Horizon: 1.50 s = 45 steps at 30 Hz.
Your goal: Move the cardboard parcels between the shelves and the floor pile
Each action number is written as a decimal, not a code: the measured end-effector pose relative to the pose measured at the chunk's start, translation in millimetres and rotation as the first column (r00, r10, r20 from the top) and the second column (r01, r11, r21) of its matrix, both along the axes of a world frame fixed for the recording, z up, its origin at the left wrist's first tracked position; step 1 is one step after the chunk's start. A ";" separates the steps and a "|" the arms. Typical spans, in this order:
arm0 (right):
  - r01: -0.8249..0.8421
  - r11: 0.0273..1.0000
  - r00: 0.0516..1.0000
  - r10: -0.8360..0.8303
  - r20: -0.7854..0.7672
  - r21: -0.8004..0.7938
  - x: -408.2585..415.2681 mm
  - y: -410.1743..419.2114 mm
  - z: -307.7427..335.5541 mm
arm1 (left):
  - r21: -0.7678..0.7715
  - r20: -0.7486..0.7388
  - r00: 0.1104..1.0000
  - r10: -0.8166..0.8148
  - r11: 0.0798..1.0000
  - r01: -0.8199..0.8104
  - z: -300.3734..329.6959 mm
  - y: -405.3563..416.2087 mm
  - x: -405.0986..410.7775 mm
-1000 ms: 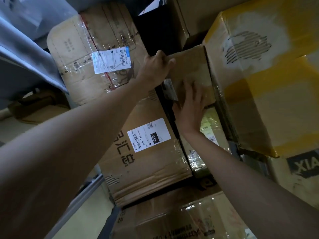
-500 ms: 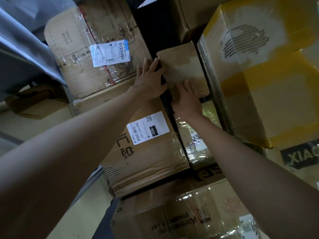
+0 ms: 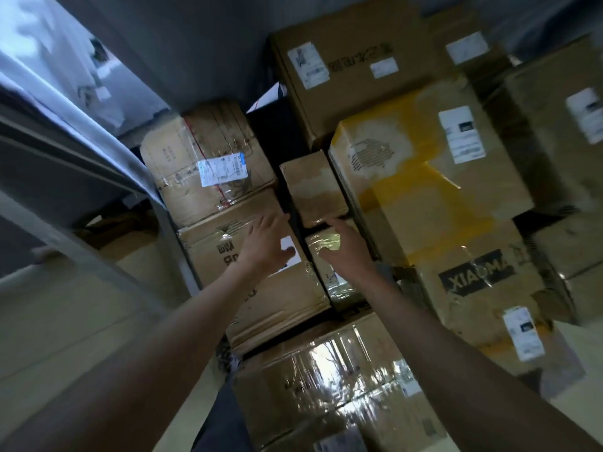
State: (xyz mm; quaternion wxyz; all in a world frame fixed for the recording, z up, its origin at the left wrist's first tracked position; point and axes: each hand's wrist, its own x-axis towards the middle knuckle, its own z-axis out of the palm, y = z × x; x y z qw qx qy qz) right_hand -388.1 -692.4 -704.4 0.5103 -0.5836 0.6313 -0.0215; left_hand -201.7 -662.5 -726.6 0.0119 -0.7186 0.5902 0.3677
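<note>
Head cam was pretty smeared, but the layout was readable. Far left was a grey metal shelf frame (image 3: pixel 81 177) running diagonally, with pale floor (image 3: pixel 98 321) below it and some open room there. Next to it, a taped box with a white label (image 3: pixel 208 164) sat stacked against a bigger printed box (image 3: pixel 261 288).

The left hand (image 3: pixel 266 246) hovered over that printed box, fingers spread loose and holding nothing. Just right of it was a dark narrow gap, and then the small brown parcel (image 3: pixel 313 187), wedged between the labelled box and a big yellow-taped box (image 3: pixel 424 190). It sat on a shiny plastic-wrapped parcel (image 3: pixel 326 256), so no spare room on either side.

The right hand (image 3: pixel 346 246) was over that shiny parcel, fingertips right at the bottom edge of the small brown one. Fingers looked relaxed and gripping nothing, though with the blur I couldn't tell if they actually touched it.

Further right, the yellow box rested on a box with black lettering (image 3: pixel 476 275), and more brown boxes (image 3: pixel 352 60) were packed tight above and to the right. Down in front was a glossy wrapped box (image 3: pixel 326 386).
</note>
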 end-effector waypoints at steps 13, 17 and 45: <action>-0.122 0.991 0.992 0.120 0.032 0.049 -96.1 68.9 228.3 | 0.003 -0.054 0.990 0.133 0.991 -0.133 229.3 87.7 -69.6; -0.203 0.979 0.977 0.203 0.060 0.003 -118.5 78.9 294.0 | -0.043 -0.067 0.985 0.161 0.985 -0.164 295.7 117.1 -91.8; -0.684 0.595 0.644 0.764 0.031 -0.422 33.5 331.3 591.0 | -0.264 -0.024 0.882 0.470 0.848 -0.459 620.9 480.3 10.2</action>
